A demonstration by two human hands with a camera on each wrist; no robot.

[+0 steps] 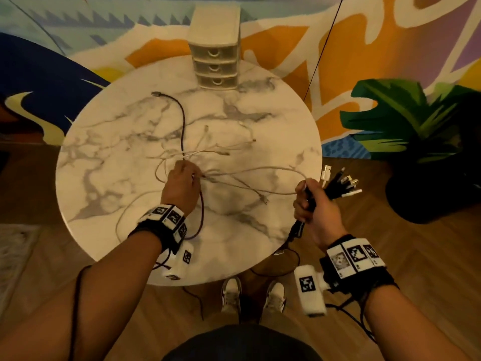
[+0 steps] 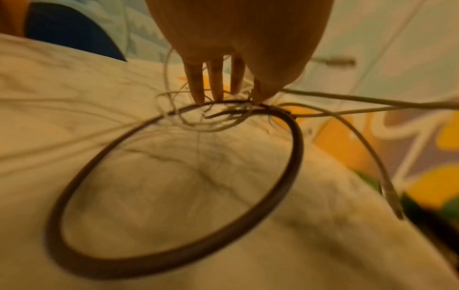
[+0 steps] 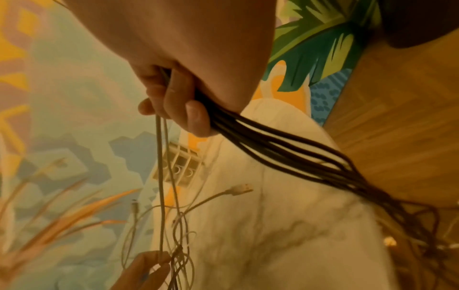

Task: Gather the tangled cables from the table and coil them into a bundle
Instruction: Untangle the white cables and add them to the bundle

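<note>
On the round marble table (image 1: 117, 152) lies a tangle of thin white cables (image 1: 208, 149) with a dark brown cable (image 1: 183, 118) running through it. My left hand (image 1: 194, 173) pinches the knot of the tangle near the table's middle. In the left wrist view its fingertips (image 2: 198, 98) sit on the white strands, and the brown cable forms a loop (image 2: 296, 149) below. My right hand (image 1: 304, 201), at the table's right edge, grips a bundle of black cables (image 1: 338, 186) with plugs fanning out. White cables (image 3: 160, 176) run from that fist (image 3: 174, 106) to my left hand (image 3: 149, 268).
A small beige drawer unit (image 1: 216, 58) stands at the table's far edge. A dark plant pot (image 1: 426, 188) sits on the wooden floor to the right. Black cable ends hang off the table's near right edge above my shoes (image 1: 231, 293).
</note>
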